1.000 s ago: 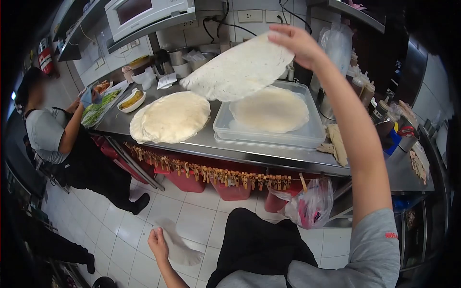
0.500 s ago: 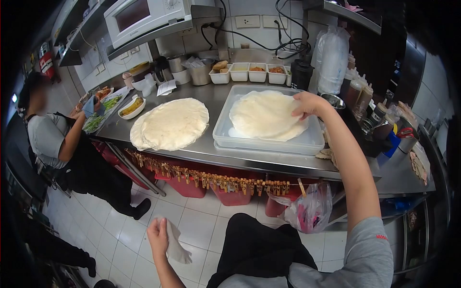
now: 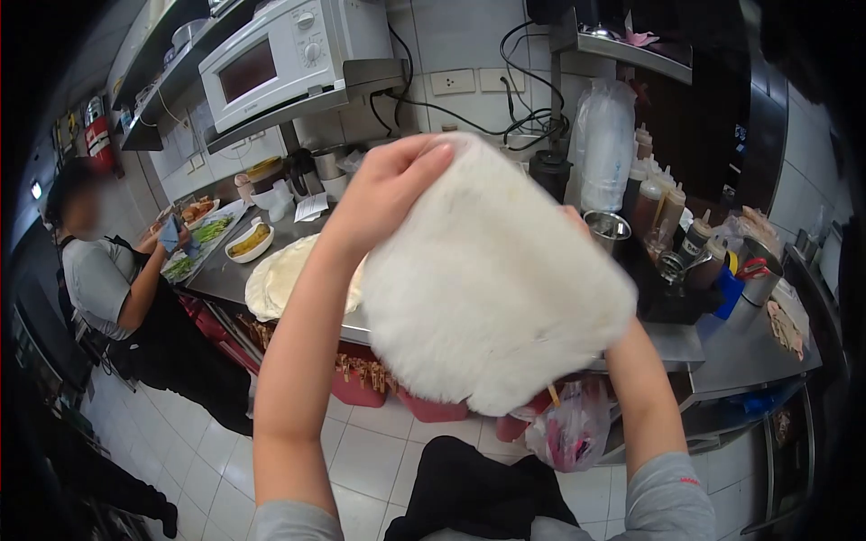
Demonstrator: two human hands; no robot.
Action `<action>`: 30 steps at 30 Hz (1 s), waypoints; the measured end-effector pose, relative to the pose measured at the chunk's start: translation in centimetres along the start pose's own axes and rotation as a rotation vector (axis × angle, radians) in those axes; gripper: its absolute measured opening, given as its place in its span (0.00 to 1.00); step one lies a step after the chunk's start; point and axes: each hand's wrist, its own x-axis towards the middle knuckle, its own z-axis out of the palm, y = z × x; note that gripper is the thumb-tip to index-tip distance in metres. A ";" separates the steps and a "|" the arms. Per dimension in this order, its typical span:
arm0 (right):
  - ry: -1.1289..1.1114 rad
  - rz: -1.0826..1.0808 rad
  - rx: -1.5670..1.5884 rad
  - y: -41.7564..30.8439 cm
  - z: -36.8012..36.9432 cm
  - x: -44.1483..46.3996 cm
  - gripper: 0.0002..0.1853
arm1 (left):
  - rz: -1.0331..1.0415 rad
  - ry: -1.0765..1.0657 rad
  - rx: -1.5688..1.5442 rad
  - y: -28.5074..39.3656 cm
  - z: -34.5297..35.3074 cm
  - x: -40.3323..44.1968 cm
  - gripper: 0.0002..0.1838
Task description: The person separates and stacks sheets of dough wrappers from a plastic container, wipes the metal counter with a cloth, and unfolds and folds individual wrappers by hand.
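Note:
My left hand (image 3: pixel 392 194) is raised in front of the counter and pinches the upper edge of a thin, white sheet (image 3: pixel 496 279) that looks like flatbread dough. The sheet hangs before me, slightly blurred, with a ragged lower edge. Behind its right side is my right hand (image 3: pixel 575 219); only a small part shows and its fingers are hidden. A stack of pale round flatbreads (image 3: pixel 280 281) lies on the counter at left, partly covered by my left forearm. The sheet hides the place of the clear plastic container.
Another person (image 3: pixel 108 279) stands at the left, hands near a tray of greens (image 3: pixel 209 230). A microwave (image 3: pixel 271 68) sits on a shelf above. Sauce bottles (image 3: pixel 669 212), a metal cup (image 3: pixel 606 227) and red-handled scissors (image 3: pixel 753 268) are at right. Clothespins (image 3: pixel 361 368) hang below the counter edge.
My left hand has come up from low over the floor to the sheet's top edge. My right hand has left the container, and the sheet is now lifted before me. The view has shifted slightly.

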 end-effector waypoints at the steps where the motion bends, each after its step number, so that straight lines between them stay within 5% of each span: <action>1: 0.022 0.058 0.122 0.6 -0.1 0.0 0.13 | -0.025 0.000 -0.071 -1.9 0.5 2.0 0.18; 5: 0.103 0.287 0.618 1.2 -0.1 0.9 0.19 | -0.120 -0.012 -0.198 -13.1 2.2 7.7 0.17; 6: 0.067 0.563 0.813 1.3 -1.3 0.9 0.28 | -0.162 -0.018 -0.114 -16.8 2.2 8.5 0.17; 8: -0.151 0.575 1.070 -0.2 -2.2 1.4 0.36 | -0.175 -0.030 0.151 -24.8 1.9 8.7 0.19; 9: -0.150 0.621 1.039 -1.2 -2.7 1.5 0.34 | -0.183 -0.043 0.281 -27.8 1.5 8.6 0.22; 12: -0.157 0.676 0.816 -2.4 -2.9 1.5 0.36 | -0.833 -0.156 0.594 -23.6 2.0 6.6 0.30; 14: -0.182 0.599 0.515 -2.0 -2.0 1.2 0.44 | -0.811 -0.253 0.527 -24.0 0.8 6.5 0.37; 19: -0.200 0.290 -0.178 -2.2 -0.5 0.8 0.28 | -0.811 -0.397 0.389 -23.1 -1.1 6.1 0.45; 22: -0.157 -0.040 -0.510 -2.2 0.1 -0.7 0.27 | -0.719 -0.489 0.787 -21.9 -0.9 5.8 0.42; 25: -0.089 -0.276 -0.724 -4.5 0.4 -0.4 0.26 | -0.355 -0.369 1.456 -21.5 2.6 4.3 0.40; 28: -0.511 -0.140 -0.452 -2.0 1.4 -1.4 0.32 | -0.366 -0.569 1.093 -20.3 6.9 2.3 0.45; 30: -1.026 0.167 -0.668 -6.8 0.6 0.4 0.40 | -0.499 -0.703 0.938 -20.1 7.8 0.2 0.47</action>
